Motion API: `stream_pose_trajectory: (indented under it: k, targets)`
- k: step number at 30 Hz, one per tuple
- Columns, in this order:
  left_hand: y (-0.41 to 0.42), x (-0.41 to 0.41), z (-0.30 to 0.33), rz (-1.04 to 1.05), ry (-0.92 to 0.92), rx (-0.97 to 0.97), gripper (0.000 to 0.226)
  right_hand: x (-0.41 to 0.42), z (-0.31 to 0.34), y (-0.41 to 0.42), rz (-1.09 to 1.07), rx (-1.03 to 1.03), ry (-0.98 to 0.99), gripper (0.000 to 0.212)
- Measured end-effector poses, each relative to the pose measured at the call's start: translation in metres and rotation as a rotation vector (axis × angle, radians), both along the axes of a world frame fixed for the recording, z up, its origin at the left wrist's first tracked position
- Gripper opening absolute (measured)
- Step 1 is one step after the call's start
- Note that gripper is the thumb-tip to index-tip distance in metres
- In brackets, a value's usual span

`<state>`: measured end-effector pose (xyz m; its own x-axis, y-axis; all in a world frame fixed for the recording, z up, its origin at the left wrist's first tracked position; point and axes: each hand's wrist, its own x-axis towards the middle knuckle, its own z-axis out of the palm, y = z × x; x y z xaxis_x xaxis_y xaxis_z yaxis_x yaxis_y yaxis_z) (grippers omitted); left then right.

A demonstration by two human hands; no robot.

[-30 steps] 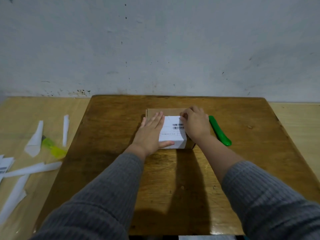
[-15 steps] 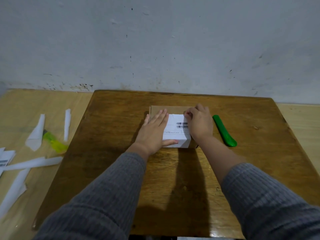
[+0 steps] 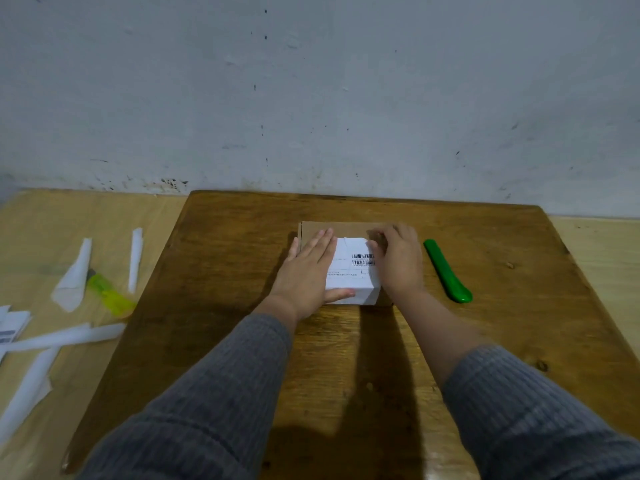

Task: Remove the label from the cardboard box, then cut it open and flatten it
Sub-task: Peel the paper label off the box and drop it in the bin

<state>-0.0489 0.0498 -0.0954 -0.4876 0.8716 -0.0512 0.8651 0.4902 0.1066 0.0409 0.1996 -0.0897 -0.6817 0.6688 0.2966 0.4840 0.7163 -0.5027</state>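
Note:
A small brown cardboard box (image 3: 346, 228) sits in the middle of the dark wooden table (image 3: 502, 271). A white label (image 3: 349, 271) with barcodes covers its top and folds over its near face. My left hand (image 3: 306, 275) lies flat on the box's left half, fingers spread, thumb on the near face. My right hand (image 3: 398, 258) rests on the box's right side, fingertips pinched at the label's far right corner, which is lifted and creased. A green box cutter (image 3: 446, 271) lies on the table just right of my right hand.
On the lighter surface to the left lie several white paper strips (image 3: 72, 271), a yellow-green cutter (image 3: 109, 294) and a printed label scrap (image 3: 10, 327). A scuffed white wall rises right behind the table.
My right fingertips have shifted on the label's far right corner, which now looks peeled up and creased. The left hand stays flat on the box. The view has tilted a little.

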Motion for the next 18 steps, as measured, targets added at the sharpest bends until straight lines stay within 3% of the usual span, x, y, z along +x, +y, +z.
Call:
stream_pose_trajectory:
  k: [3,8,12,18]
  targets:
    - [0.000,0.000,0.000,-0.005,0.004,-0.009,0.104,-0.006,0.001,-0.001,0.055,0.038,-0.021,0.017]
    - [-0.001,-0.001,0.000,0.001,0.000,-0.009,0.104,-0.021,0.011,0.004,0.009,-0.132,-0.132,0.018]
    - [0.000,0.000,-0.002,0.004,0.000,-0.005,0.104,-0.023,0.015,0.004,0.030,-0.122,-0.246,0.023]
    - [0.000,-0.002,0.000,0.004,-0.015,0.012,0.105,-0.011,0.014,0.003,0.105,-0.178,-0.148,0.018]
